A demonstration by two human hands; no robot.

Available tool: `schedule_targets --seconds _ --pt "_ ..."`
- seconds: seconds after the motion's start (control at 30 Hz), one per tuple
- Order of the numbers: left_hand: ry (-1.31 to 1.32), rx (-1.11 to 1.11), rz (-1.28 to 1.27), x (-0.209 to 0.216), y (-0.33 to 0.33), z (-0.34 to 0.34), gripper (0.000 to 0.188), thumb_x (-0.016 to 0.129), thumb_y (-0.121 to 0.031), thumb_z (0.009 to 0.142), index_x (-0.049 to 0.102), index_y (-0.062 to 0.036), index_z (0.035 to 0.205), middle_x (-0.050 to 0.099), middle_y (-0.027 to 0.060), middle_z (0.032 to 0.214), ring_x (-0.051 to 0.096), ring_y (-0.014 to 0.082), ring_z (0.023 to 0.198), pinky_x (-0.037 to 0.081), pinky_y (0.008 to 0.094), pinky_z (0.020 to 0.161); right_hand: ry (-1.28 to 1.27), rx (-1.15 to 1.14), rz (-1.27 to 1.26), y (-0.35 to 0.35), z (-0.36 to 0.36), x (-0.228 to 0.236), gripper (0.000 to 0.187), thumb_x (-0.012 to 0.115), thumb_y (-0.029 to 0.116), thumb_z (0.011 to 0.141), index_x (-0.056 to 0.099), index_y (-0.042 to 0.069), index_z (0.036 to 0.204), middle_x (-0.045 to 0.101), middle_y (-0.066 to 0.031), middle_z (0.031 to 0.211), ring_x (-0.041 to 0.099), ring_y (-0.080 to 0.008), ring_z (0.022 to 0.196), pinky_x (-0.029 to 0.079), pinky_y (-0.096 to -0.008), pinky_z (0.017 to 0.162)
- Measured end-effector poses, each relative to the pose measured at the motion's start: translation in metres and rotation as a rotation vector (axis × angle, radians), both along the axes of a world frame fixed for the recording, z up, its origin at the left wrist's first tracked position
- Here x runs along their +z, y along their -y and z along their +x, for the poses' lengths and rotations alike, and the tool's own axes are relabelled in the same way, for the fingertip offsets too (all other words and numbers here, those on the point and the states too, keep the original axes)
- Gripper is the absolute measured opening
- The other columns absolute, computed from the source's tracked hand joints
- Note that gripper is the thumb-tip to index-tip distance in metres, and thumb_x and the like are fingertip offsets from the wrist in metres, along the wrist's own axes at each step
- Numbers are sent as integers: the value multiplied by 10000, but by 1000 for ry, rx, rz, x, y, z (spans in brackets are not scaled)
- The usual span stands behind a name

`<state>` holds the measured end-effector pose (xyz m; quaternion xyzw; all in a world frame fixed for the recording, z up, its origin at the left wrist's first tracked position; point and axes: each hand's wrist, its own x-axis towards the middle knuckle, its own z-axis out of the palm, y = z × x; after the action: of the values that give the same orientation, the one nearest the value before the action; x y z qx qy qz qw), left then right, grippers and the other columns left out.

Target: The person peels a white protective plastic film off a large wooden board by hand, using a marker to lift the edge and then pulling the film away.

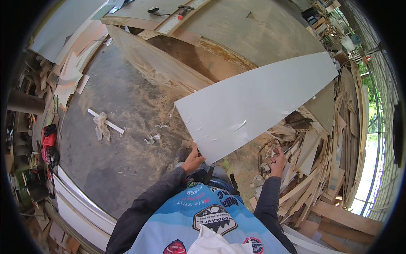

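A long white panel (pixel 253 106) stretches from in front of me toward the far right, its film wrinkled or lifted in places near my end. My left hand (pixel 193 160) grips the panel's near left corner, fingers along the short edge. My right hand (pixel 278 162) is beside the panel's long right edge, apart from it, with its fingers curled closed. A thin, dark, slim object seems to stick out of this hand, too small to name. The panel's far part lies over the large worktable (pixel 253 29).
A tape measure (pixel 153 9) and a red and black tool (pixel 184 12) lie on the far table. Plastic sheeting (pixel 156 59) drapes off its side. A white strip (pixel 105 121) lies on the dusty floor at left. Wood offcuts (pixel 313 178) pile up at right.
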<state>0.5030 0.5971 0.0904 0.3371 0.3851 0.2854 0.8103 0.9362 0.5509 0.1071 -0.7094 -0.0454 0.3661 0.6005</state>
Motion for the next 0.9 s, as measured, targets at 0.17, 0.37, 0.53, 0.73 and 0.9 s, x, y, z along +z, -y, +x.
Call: schedule_targets --seconds 0.17,0.37,0.53,0.73,0.9 --pt "-63 -175 -69 -4 -1 59 867 560 9 924 -17 -26 1571 442 186 1470 485 242 1286 434 370 1018 91 161 -165 -15 -5 -8 245 659 254 916 649 31 1017 725 -92 879 490 -108 503 348 -250 458" --pt "-572 117 296 -43 -70 23 304 622 -145 899 681 -7 1163 743 117 907 692 211 844 544 362 773 577 295 -205 -17 -46 -40 325 716 306 872 690 -5 963 696 -77 829 628 -212 733 490 -347 698" --pt "-614 482 626 -80 -177 -21 311 621 -171 916 661 41 1139 700 143 1025 666 223 836 532 368 740 443 420 -242 -25 -95 -38 286 763 257 856 676 1 948 663 -26 801 595 -137 731 474 -312 679" --pt "-728 -81 348 -50 -206 5 228 564 -113 961 682 53 1063 702 110 847 680 185 716 538 316 617 262 388 -123 -1 -73 -66 245 757 211 870 677 -3 958 650 0 802 565 -99 722 458 -289 649" --pt "-583 -553 325 -55 -152 15 187 566 -98 980 686 44 1006 711 103 823 705 179 722 557 314 641 202 290 -57 70 -15 -82 214 780 168 834 680 -17 869 594 20 743 509 -81 685 437 -293 605"
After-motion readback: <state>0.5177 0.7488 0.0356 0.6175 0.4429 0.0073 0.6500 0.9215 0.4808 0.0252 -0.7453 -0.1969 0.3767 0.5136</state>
